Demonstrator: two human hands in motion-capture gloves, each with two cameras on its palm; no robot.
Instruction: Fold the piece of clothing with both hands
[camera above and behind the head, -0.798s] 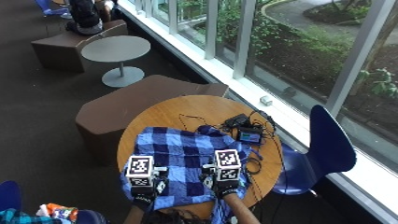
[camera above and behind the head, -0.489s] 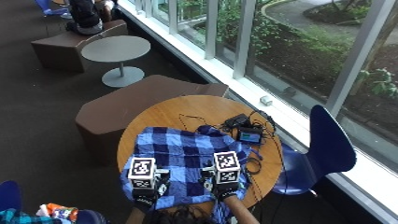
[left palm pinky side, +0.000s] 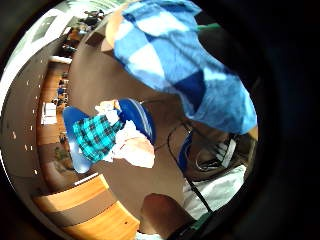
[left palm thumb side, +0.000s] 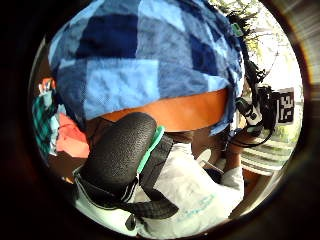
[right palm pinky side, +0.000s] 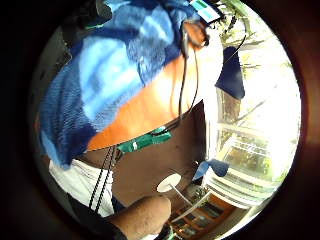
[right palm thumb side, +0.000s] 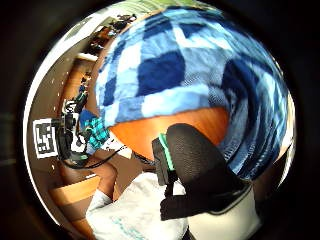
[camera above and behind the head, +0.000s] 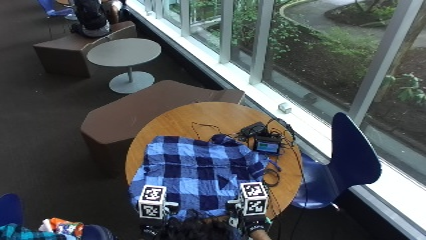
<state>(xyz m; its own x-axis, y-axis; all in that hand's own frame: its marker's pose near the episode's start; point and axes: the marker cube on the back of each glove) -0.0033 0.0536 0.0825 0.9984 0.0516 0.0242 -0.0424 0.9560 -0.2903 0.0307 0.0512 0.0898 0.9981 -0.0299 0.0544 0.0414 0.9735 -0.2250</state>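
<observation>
A blue plaid garment (camera above and behind the head: 200, 172) lies spread flat on the round wooden table (camera above and behind the head: 193, 120), its near hem hanging over the edge by me. My left hand (camera above and behind the head: 150, 228) and right hand (camera above and behind the head: 251, 223) sit side by side at that near edge, mostly hidden under my head. In the left thumb side view the garment (left palm thumb side: 150, 65) ends at a bare strip of table edge (left palm thumb side: 175, 112), and my thumb (left palm thumb side: 122, 150) lies just short of the hem. The right thumb side view is alike: garment (right palm thumb side: 190, 80), bare table edge (right palm thumb side: 150, 130), thumb (right palm thumb side: 195, 155) off the cloth. My fingers are out of sight.
A small screen device with a tangle of cables (camera above and behind the head: 266, 145) lies on the table's far right, beyond the garment. A blue chair (camera above and behind the head: 349, 155) stands to the right and a brown bench (camera above and behind the head: 133, 120) behind the table. More clothes are piled (camera above and behind the head: 60, 227) at my lower left.
Both hands have slid back over the garment toward me, from its near part to the table's near edge. The garment itself lies as before.
</observation>
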